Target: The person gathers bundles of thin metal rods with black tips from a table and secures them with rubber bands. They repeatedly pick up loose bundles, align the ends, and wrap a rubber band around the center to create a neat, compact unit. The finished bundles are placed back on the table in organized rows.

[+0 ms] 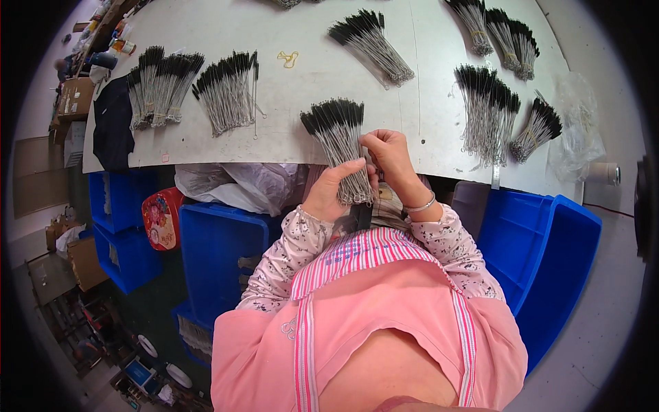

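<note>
A fanned bundle of thin wire brushes (338,141), with black bristle heads and looped wire ends, stands over the near edge of the table. My left hand (328,191) is wrapped round its lower wires, thumb across the front, loops showing below. At the bundle's right side, my right hand (390,152) is closed in a pinch against the wires. What its fingertips grip is hidden. Beyond the bundle, yellow rubber bands (288,59) lie on the white table (288,89). A loose pile of brushes (228,96) spreads to their left.
More brush bundles (374,48) lie across the table, with another pile (486,110) at the right. Blue bins (542,240) flank me below the table edge. Clear plastic bags (576,117) sit at the right end, and dark cloth (113,123) hangs at the left.
</note>
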`<state>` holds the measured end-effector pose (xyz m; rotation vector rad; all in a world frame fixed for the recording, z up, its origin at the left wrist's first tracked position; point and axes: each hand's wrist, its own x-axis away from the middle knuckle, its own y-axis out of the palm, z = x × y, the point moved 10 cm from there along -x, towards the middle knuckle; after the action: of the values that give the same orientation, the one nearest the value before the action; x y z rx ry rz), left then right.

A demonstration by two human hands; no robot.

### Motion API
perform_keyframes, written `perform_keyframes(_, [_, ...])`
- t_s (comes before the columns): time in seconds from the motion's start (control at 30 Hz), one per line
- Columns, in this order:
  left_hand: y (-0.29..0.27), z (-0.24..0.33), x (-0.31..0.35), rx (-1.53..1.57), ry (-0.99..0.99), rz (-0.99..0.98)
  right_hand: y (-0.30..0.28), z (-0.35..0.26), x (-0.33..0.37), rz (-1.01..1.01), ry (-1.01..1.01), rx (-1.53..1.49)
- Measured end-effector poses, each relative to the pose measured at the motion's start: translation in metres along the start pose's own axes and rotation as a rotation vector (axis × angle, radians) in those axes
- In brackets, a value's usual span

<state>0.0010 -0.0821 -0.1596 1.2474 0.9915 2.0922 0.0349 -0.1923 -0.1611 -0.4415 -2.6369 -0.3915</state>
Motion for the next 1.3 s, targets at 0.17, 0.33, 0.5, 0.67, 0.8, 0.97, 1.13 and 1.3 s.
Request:
perform_keyframes(0.17, [0.017, -0.018, 0.014, 0.204, -0.074, -0.012, -0.001, 0.000, 0.003, 0.044, -0.062, 0.160])
perform_keyframes(0.33, [0.000, -0.030, 0.013, 0.319, -0.115, -0.057, 0.010, -0.002, 0.008, 0.003, -0.048, 0.164])
perform_keyframes(0.5, [-0.011, -0.024, 0.015, -0.056, -0.012, 0.054, 0.017, 0.012, 0.000, -0.136, 0.005, 0.083])
perform_keyframes(0.67, [-0.003, 0.000, 0.021, -0.357, 0.175, 0.181, 0.025, 0.009, 0.000, -0.157, 0.027, -0.206])
perform_keyframes(0.8, [-0.007, 0.011, 0.017, -0.334, 0.238, 0.151, 0.025, 0.003, 0.001, -0.164, 0.068, -0.310])
perform_keyframes(0.97, [-0.006, 0.015, 0.017, -0.261, 0.221, 0.088, 0.032, 0.003, 0.001, -0.170, 0.101, -0.397])
perform_keyframes(1.13, [-0.006, 0.019, 0.021, -0.248, 0.145, 0.071, 0.034, -0.003, 0.002, -0.242, 0.137, -0.367])
perform_keyframes(1.3, [0.000, 0.029, 0.021, -0.322, 0.176, 0.049, 0.031, -0.010, -0.004, -0.238, 0.017, -0.399])
